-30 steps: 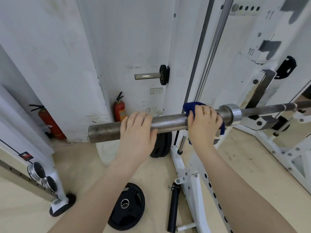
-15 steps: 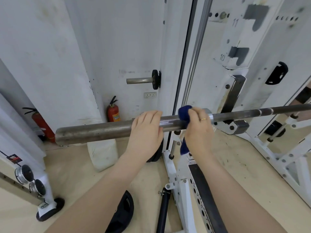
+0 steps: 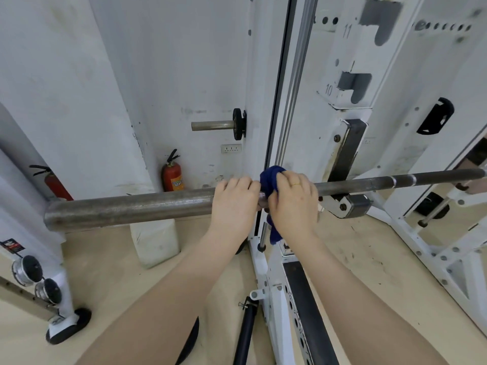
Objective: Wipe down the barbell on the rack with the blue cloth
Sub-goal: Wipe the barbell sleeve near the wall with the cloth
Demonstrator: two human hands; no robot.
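— Any writing you can read?

— Two numerals on the white rack upright (image 3: 350, 61): "11" above, "10" below, each beside a dark slot. The orange label on a fire extinguisher (image 3: 172, 175) is too blurred to read, and so is the small sticker at the far left.

— How many extinguishers?

— Two, both red: that one against the wall behind the bar, and a second (image 3: 54, 184) further left, partly hidden. One wall socket plate (image 3: 231, 148) sits above the first one, and one storage peg (image 3: 218, 125) juts from the post.

— Where is the barbell?

— One barbell (image 3: 126, 209) lies across the view, its thick sleeve ending at the left, its thin shaft running to the right edge and resting in the rack's hook (image 3: 345, 205).

— And the hands?

— The left hand (image 3: 233, 204) is curled over the sleeve, gripping the bare metal. The right hand (image 3: 295, 204), a ring on one finger, is closed around the blue cloth (image 3: 270, 180), pressing it onto the bar just beside the left hand; a tail of cloth hangs below.
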